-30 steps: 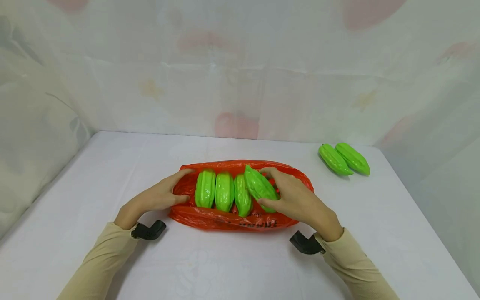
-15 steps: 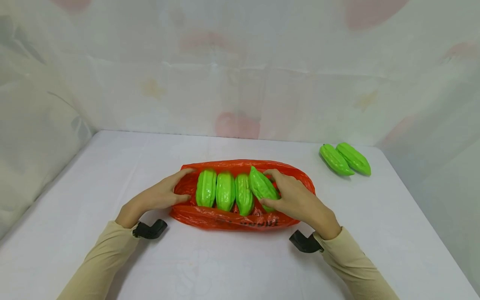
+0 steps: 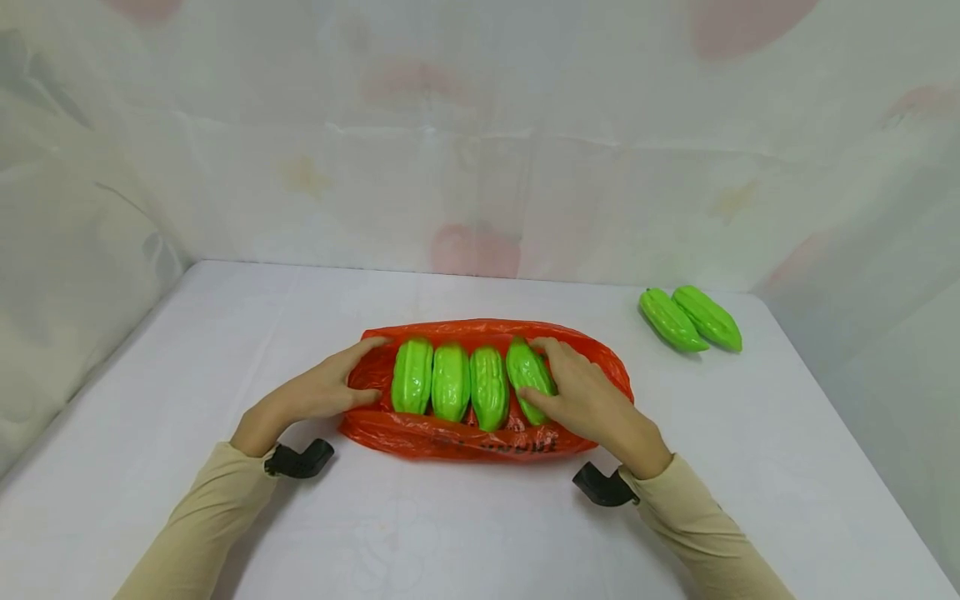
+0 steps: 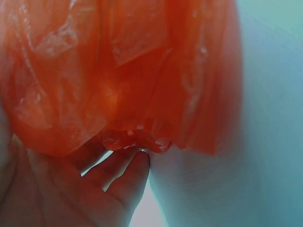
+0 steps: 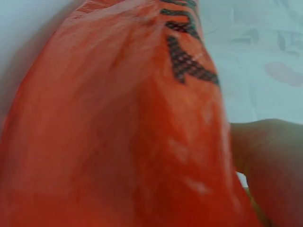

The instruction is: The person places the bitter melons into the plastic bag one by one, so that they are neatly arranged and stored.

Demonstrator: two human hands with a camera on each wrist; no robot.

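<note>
A red plastic bag (image 3: 465, 448) lies open in the middle of the table, its near side printed with dark lettering. Several glossy green ridged bitter melons stand side by side in it, among them a left one (image 3: 412, 377) and a middle one (image 3: 490, 389). My right hand (image 3: 588, 396) grips the rightmost bitter melon (image 3: 528, 379) inside the bag, thumb on the near side, fingers at the far end. At the bag's left end, my left hand (image 3: 318, 390) holds the plastic between thumb and fingers. The left wrist view shows fingers (image 4: 130, 182) beneath the hanging red plastic.
Two more bitter melons, a nearer one (image 3: 672, 320) and a farther one (image 3: 708, 317), lie together at the table's back right. The white table (image 3: 450, 533) ends at a pale patterned curtain (image 3: 480, 183) behind and on both sides.
The rightmost bitter melon has been turned more upright and lowered into the bag, a little away from its neighbour. My right hand moved with it; the left hand has stayed put.
</note>
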